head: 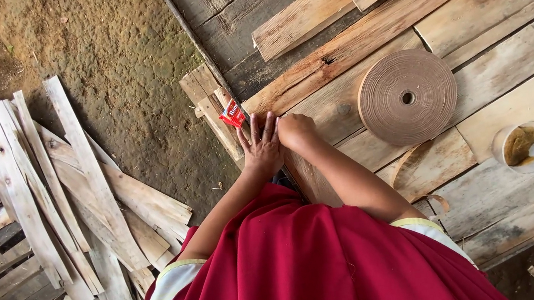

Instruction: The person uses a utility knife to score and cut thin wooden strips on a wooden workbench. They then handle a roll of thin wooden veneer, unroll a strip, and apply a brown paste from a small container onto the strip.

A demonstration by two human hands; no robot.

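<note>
**2 hands pin a strip at the bench edge**

Left hand [261, 145] lies flat, fingers spread, pressing down on the plank [324, 163], likely to steady it. Right hand [295, 131] is curled at 3 o'clock beside it; what it pinches, I cannot tell. The veneer roll [407, 97] waits farther toward 3 o'clock, the paste tub [525, 147] at 4.

Garment: red top [310, 268]. Short white sleeves [168, 290] with yellow-green trim at the cuffs. Forearms and hands bare.
</note>
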